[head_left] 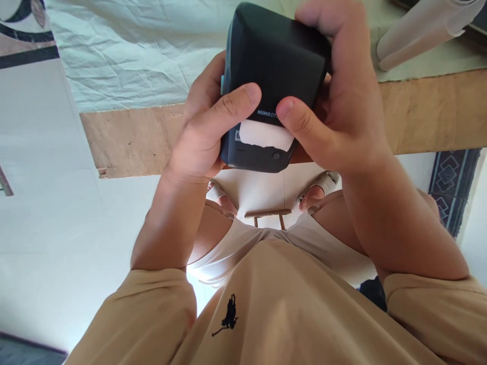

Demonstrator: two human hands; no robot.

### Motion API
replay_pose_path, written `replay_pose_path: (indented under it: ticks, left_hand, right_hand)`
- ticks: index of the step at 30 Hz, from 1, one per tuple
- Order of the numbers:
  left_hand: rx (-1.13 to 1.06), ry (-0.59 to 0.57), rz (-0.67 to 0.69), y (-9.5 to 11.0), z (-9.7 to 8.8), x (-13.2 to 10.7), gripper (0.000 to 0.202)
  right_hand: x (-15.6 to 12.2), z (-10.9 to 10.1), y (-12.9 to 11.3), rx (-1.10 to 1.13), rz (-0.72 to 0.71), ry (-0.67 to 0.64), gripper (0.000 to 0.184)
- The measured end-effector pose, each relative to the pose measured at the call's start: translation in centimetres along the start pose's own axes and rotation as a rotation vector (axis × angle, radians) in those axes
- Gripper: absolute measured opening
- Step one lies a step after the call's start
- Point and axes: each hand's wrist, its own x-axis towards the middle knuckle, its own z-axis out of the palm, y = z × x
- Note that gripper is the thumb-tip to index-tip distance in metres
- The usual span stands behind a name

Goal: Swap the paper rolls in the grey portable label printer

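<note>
Both my hands hold a small dark label printer [276,66] up in front of my chest. My left hand [207,132] wraps its left side, thumb lying across the front. My right hand [335,101] grips the right side and top, its thumb pressing near the printed brand name. A white label [264,135] sticks out of the slot between my two thumbs. A small round button [276,156] sits on the printer's lower edge.
A wooden table edge [426,114] runs behind the printer, with a crumpled pale cloth [125,56] on top and a rolled sheet of paper [422,30] at the upper right. Below are white floor tiles [49,213], my knees and my sandalled feet.
</note>
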Motion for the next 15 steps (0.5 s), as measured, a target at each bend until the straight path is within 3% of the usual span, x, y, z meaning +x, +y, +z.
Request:
replay_pose_path:
  ticks: [3,7,9,11,15]
  left_hand:
    - [-0.047,-0.145,-0.101,0.9,-0.5,-0.3,0.030]
    - [-0.259,-0.216,-0.044,0.5,-0.8,0.2,0.033]
    - [-0.328,-0.245,-0.037,0.4,-0.4,0.5,0.045]
    - [-0.326,-0.205,-0.105,0.7,0.3,0.7,0.057]
    - [-0.379,0.036,-0.195,2.1,1.9,0.5,0.066]
  right_hand:
    - [-0.3,0.3,0.0,0.009,-0.011,0.058,0.064]
    - [-0.7,0.4,0.3,-0.006,-0.037,0.071,0.056]
    - [-0.7,0.2,0.3,-0.029,-0.031,0.070,0.052]
    - [-0.6,0.1,0.3,-0.042,-0.021,0.052,0.051]
    - [-0.6,0.1,0.4,0.003,-0.006,-0.014,0.061]
